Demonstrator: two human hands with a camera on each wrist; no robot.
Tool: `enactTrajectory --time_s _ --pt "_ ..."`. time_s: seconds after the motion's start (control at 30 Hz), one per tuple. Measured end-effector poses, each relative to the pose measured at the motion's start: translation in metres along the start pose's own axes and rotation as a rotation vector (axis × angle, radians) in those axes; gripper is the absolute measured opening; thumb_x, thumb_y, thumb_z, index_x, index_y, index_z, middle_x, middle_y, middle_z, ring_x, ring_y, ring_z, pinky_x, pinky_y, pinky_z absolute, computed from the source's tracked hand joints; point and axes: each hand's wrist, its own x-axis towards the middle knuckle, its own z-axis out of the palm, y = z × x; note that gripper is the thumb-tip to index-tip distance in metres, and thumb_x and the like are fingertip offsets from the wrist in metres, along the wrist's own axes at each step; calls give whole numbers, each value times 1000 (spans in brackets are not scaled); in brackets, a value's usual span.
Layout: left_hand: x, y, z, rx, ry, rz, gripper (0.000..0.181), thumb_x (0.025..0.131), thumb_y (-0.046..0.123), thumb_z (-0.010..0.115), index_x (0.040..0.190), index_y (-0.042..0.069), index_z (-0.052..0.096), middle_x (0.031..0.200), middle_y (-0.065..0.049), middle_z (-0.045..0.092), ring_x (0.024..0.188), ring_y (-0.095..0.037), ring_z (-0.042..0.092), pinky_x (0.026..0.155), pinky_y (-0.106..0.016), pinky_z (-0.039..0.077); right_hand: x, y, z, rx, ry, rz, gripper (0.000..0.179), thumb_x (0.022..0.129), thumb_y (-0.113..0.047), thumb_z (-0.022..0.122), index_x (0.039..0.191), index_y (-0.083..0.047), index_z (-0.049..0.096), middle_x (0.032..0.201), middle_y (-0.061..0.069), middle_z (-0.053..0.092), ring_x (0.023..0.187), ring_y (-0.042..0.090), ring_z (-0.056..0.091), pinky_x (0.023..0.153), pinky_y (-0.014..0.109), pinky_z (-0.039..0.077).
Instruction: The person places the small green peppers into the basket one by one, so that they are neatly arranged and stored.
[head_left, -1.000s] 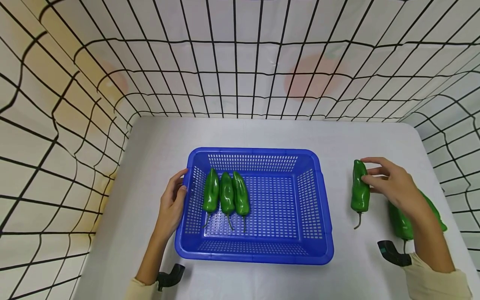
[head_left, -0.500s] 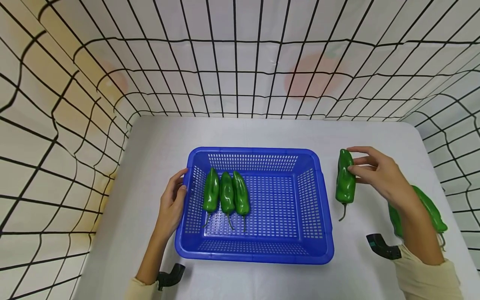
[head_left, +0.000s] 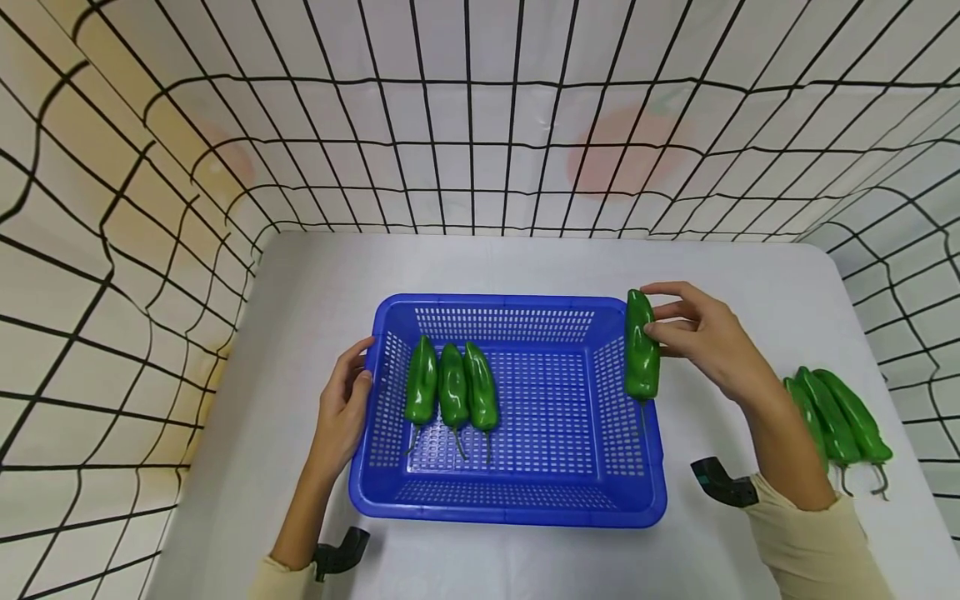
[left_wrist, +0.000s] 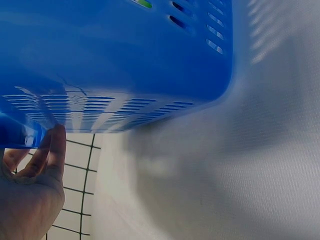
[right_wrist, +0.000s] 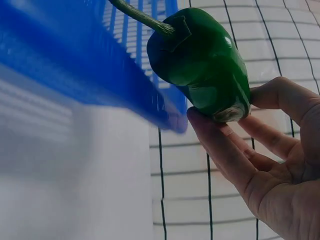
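Note:
My right hand [head_left: 705, 337] pinches a green pepper [head_left: 642, 350] between thumb and fingers, over the right rim of a blue plastic basket [head_left: 510, 514]. Its stem hangs toward me; in the right wrist view this pepper [right_wrist: 205, 60] shows stem end first beside the basket wall [right_wrist: 100, 75]. My left hand [head_left: 345, 404] rests against the basket's left side, fingertips and thumb at the outside of the rim. The left wrist view shows the fingers [left_wrist: 57, 150] touching the slotted wall from outside. Three green peppers [head_left: 453, 387] lie side by side in the basket's left part, stems toward me.
Three more green peppers [head_left: 832, 417] lie together on the white table [head_left: 540, 267] at the right, one partly behind my right forearm. Black wire mesh [head_left: 472, 146] stands along the back and both sides. Each wrist bears a black camera mount [head_left: 723, 483].
My right hand has carried the pepper leftward from beside the other loose peppers to the basket's right rim, uncovering those on the table. The left hand and basket have stayed put.

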Motion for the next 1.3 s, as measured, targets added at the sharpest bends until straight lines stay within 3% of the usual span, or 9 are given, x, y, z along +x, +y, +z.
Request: enactTrajectory --time_s 0.13,0.27,0.5,0.8,1.3 --pt "0 -1 0 3 5 8 44 106 12 42 149 21 45 128 -12 59 106 -27 63 83 -27 55 8 -6 13 38 -30 -3 52 98 -16 62 146 -7 45 120 26 60 95 35 70 72 34 60" --pt "0 -1 -1 3 8 9 44 106 12 42 148 21 45 127 -12 59 105 -27 63 82 -26 55 13 -11 27 72 -62 -1 51 97 -14 61 145 -7 46 122 27 58 99 39 68 73 37 60" --pt "0 0 0 -1 2 3 45 106 12 43 149 23 44 128 -11 58 106 -26 63 83 -26 55 21 -14 53 116 -125 34 50 95 -10 63 142 -6 48 120 25 59 101 37 67 75 40 60" --pt "0 0 -1 -4 -1 1 45 106 11 42 149 23 44 128 -12 58 107 -26 62 82 -24 55 26 -17 87 146 -149 67 49 94 -9 64 141 -9 50 122 25 58 104 38 66 76 43 59" --pt "-1 1 -1 -8 -11 -7 44 106 11 41 149 22 44 127 -13 59 106 -27 63 80 -24 55 33 -26 135 53 -186 94 51 91 -8 62 141 -11 51 118 22 63 94 30 68 69 36 56"
